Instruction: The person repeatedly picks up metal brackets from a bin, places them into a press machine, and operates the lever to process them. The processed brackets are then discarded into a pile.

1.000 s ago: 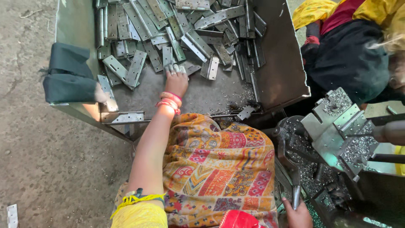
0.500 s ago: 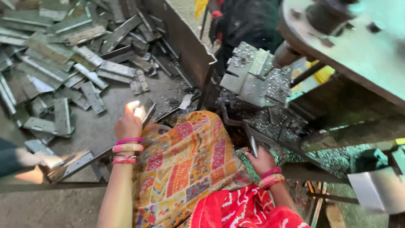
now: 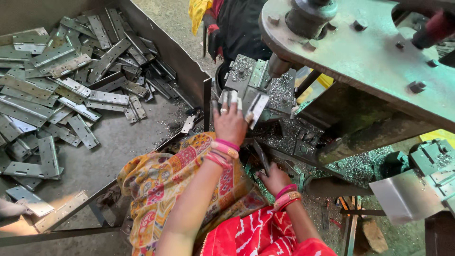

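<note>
This is a metalworking workshop, a small factory floor. A large sheet-metal bin (image 3: 187, 71) on the left holds a heap of flat stamped steel hinge plates (image 3: 71, 90), many with punched holes. On the right stands a heavy press machine (image 3: 369, 57) with a thick bolted steel frame, and under its ram sits a die block (image 3: 251, 80). Bright metal shavings (image 3: 350, 163) lie thick over the die and the machine's base. The floor is bare grey concrete (image 3: 170, 14).

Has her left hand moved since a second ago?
Yes. The left hand has gone from the bin of hinge plates across its wall to the press fixture, laying a metal plate there.
</note>
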